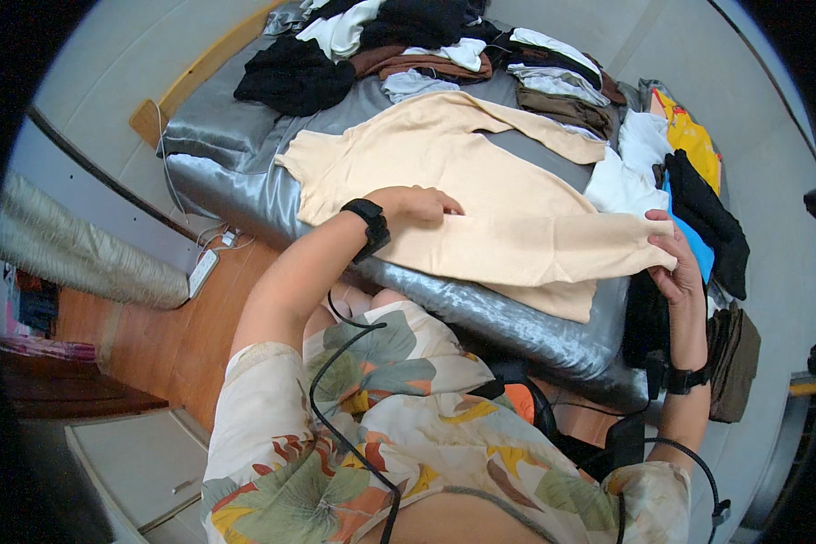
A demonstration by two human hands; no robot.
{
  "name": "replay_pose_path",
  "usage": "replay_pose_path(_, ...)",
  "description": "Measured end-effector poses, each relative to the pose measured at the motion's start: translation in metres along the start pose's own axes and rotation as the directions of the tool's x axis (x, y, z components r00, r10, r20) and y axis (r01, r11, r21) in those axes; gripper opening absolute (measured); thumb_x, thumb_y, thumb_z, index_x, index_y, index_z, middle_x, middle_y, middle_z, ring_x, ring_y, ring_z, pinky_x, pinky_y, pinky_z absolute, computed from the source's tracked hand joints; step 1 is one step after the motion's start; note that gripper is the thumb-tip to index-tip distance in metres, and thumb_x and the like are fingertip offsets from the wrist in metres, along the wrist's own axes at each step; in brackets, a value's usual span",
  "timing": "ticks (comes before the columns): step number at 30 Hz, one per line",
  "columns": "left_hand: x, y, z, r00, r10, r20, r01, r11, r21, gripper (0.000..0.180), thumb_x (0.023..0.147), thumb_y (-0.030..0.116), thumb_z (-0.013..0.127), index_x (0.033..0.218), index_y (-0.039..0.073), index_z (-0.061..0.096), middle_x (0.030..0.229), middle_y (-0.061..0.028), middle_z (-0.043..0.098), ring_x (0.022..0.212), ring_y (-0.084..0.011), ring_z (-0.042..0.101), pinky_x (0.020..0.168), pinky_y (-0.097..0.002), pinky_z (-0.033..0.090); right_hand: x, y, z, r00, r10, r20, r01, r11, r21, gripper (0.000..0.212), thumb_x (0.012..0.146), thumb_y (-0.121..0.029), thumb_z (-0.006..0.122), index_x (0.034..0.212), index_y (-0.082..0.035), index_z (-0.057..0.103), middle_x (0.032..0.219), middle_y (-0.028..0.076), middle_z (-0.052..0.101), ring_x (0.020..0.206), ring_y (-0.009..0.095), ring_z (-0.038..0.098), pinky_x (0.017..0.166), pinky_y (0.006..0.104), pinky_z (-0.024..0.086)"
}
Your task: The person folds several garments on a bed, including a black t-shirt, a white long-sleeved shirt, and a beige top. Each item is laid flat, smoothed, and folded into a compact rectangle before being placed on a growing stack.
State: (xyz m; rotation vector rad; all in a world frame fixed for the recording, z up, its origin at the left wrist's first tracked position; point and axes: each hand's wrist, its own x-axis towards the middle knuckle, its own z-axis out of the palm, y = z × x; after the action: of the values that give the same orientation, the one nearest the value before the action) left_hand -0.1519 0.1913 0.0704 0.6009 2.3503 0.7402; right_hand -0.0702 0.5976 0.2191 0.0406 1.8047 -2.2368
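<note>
A cream long-sleeved top (pixel 381 163) lies spread over the grey satin bedding, its neck toward the left. The far sleeve stretches away to the right, while the near sleeve (pixel 535 245) runs across the body of the garment toward me. My right hand (pixel 678 263) is closed on the cuff end of that near sleeve, thumb and fingers on either side of the cloth. At the other end of the sleeve, near the shoulder, my left hand (pixel 422 207) pinches the fabric with curled fingers. Part of the top's lower edge hangs over the bed's front edge.
Folded clothes (pixel 562 86) and a dark heap (pixel 295 77) line the back of the bed (pixel 236 186). White, yellow and black garments (pixel 707 204) sit at the right. A power strip (pixel 204 272) lies on the wooden floor. Black cables (pixel 344 358) run along my arms.
</note>
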Motion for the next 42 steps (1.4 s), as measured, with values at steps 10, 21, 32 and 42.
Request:
replay_pose_path(10, 0.015, -0.073, -0.056, 0.995, 0.056, -0.078, -0.060, 0.997, -0.042, 0.028, 0.068, 0.008, 0.061, 0.094, 0.000, 0.067, 0.087, -0.0060, 0.062, 0.076, -0.0170, 0.055, 0.067, -0.0319, 0.046, -0.006, 0.020, -0.026, 0.984, 0.070, -0.163, -0.042, 0.984, 0.173, 0.030, 0.080, 0.001, 0.060, 0.109, -0.003, 0.057, 0.100, 0.010, 0.062, 0.086, 0.017, 0.062, 0.077, 0.0284, 0.053)
replay_pose_path(21, -0.104, -0.044, 0.033, 0.946, 0.225, -0.232, -0.055, 0.820, 0.570, 0.109, 0.057, 0.032, 0.084, 0.148, 0.023, 0.024, 0.148, -0.0178, 0.028, 0.136, -0.0387, 0.027, 0.111, -0.0559, 0.020, 0.006, 0.066, -0.029, 0.955, 0.252, -0.158, -0.243, 0.967, 0.078, 0.026, 0.082, 0.001, 0.059, 0.108, -0.001, 0.056, 0.087, 0.006, 0.061, 0.069, 0.011, 0.060, 0.052, 0.0216, 0.048)
replay_pose_path(32, -0.144, -0.055, 0.027, 0.928, 0.221, -0.299, 0.062, 0.701, 0.711, 0.081, 0.073, 0.024, 0.068, 0.145, 0.017, 0.031, 0.145, -0.0120, 0.035, 0.130, -0.0324, 0.037, 0.106, -0.0559, 0.029, 0.029, 0.057, -0.022, 0.877, 0.385, -0.287, -0.447, 0.874, -0.192, 0.021, 0.087, -0.015, 0.055, 0.108, -0.012, 0.054, 0.088, 0.002, 0.060, 0.066, 0.010, 0.058, 0.051, 0.0260, 0.050)
replay_pose_path(42, -0.125, -0.083, 0.040, 0.804, 0.355, -0.477, 0.065, 0.745, 0.664, 0.065, 0.073, 0.006, 0.062, 0.135, 0.008, 0.042, 0.127, -0.0137, 0.050, 0.118, -0.0312, 0.048, 0.096, -0.0448, 0.039, 0.080, 0.009, -0.038, 0.972, 0.128, -0.199, -0.075, 0.964, 0.256, 0.020, 0.095, -0.013, 0.050, 0.107, 0.001, 0.060, 0.092, 0.011, 0.061, 0.071, 0.014, 0.056, 0.055, 0.0218, 0.049)
